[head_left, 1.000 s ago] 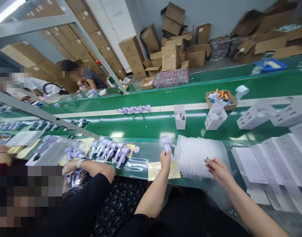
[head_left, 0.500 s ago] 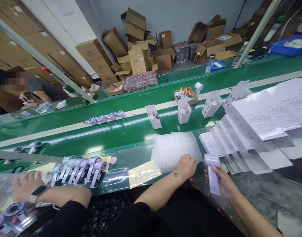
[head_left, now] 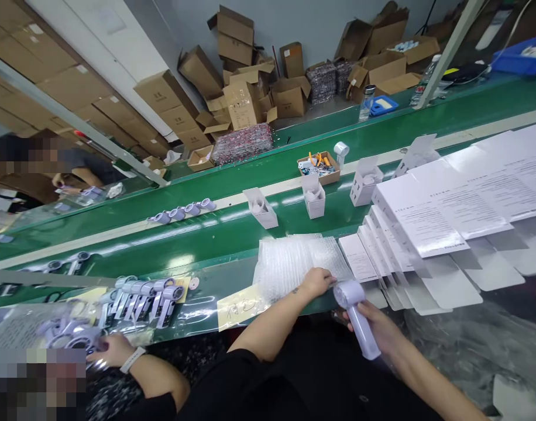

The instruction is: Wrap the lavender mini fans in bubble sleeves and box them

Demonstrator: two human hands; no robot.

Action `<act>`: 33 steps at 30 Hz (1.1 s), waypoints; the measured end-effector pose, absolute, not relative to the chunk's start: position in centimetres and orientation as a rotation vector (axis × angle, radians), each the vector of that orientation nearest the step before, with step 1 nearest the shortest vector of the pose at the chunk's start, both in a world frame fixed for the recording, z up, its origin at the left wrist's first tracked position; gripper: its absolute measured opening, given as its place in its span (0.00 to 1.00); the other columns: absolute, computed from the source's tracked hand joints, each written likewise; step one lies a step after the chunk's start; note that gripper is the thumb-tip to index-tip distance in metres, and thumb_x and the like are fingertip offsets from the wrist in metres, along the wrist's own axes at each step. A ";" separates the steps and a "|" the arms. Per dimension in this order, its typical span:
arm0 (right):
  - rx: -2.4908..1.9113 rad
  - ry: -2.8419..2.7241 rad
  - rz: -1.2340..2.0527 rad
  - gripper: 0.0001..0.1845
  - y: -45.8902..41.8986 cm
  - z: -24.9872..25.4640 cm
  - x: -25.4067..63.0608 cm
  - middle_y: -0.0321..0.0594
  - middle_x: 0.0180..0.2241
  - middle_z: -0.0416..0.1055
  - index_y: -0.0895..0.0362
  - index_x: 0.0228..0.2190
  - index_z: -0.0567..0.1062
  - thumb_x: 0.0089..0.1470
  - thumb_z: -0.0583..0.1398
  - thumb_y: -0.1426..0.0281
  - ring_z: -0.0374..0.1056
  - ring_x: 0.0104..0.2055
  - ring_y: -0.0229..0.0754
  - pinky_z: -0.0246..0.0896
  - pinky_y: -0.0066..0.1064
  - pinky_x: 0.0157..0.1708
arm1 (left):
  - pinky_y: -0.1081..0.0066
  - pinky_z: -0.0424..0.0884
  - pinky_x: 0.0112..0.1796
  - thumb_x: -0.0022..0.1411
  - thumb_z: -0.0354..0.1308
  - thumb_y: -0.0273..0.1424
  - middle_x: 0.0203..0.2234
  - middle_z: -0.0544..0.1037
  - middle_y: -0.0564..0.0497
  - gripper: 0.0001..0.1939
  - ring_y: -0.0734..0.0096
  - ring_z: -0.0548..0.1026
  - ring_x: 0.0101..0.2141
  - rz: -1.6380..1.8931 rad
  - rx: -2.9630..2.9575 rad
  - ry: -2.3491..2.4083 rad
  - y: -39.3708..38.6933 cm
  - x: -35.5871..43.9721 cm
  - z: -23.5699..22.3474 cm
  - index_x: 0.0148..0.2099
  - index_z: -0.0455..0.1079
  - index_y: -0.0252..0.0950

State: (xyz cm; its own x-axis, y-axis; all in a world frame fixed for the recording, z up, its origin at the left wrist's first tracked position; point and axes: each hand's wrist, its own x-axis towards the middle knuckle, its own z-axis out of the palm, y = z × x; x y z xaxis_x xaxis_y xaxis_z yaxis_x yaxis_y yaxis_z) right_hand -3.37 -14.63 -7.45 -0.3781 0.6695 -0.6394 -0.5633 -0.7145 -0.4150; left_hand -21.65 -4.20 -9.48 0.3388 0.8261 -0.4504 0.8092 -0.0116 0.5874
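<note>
My right hand (head_left: 380, 328) is closed round the handle of a pale purple hand-held fan (head_left: 356, 316), its round head pointing up and left. Just left of it, my left hand (head_left: 317, 282) rests on the near edge of a stack of clear bubble-wrap bags (head_left: 289, 262), fingers curled on the top bag. White printed leaflets (head_left: 430, 225) lie fanned out to the right. A row of several purple fans (head_left: 143, 297) lies at the left on the green bench edge.
A co-worker's hand with a wristband (head_left: 114, 351) sits at lower left by more fans. On the green conveyor belt (head_left: 198, 234) stand white open cartons (head_left: 263, 207), a group of fans (head_left: 182, 211) and a brown box of tools (head_left: 318, 165). Cardboard boxes are piled behind.
The fan went from my left hand to my right, then lowered toward me. My left hand moved onto the bubble-wrap stack. The view swung right.
</note>
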 end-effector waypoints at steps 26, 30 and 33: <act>-1.291 -0.363 2.097 0.24 -14.4 -2.3 -4.7 0.36 0.26 0.72 0.52 0.43 0.60 0.46 0.65 0.69 0.71 0.27 0.43 0.68 0.31 0.22 | 0.72 0.63 0.38 0.57 0.51 0.27 0.28 0.70 0.52 0.05 0.72 0.67 0.33 0.876 1.534 1.240 -11.4 -23.8 -4.6 0.31 0.67 0.34; -1.291 -0.328 2.118 0.22 -15.1 -1.6 -5.0 0.36 0.25 0.72 0.52 0.42 0.61 0.47 0.64 0.70 0.71 0.26 0.41 0.68 0.28 0.21 | 0.73 0.63 0.35 0.57 0.52 0.28 0.28 0.69 0.52 0.04 0.74 0.67 0.31 0.939 1.336 1.185 -10.8 -23.4 -5.0 0.32 0.65 0.33; -1.267 -0.370 2.081 0.20 -15.3 -1.7 -5.4 0.37 0.26 0.72 0.52 0.39 0.60 0.47 0.64 0.71 0.72 0.28 0.44 0.68 0.30 0.21 | 0.74 0.63 0.33 0.57 0.51 0.27 0.24 0.67 0.53 0.03 0.75 0.66 0.28 0.879 1.286 1.101 -10.6 -23.8 -4.3 0.33 0.64 0.32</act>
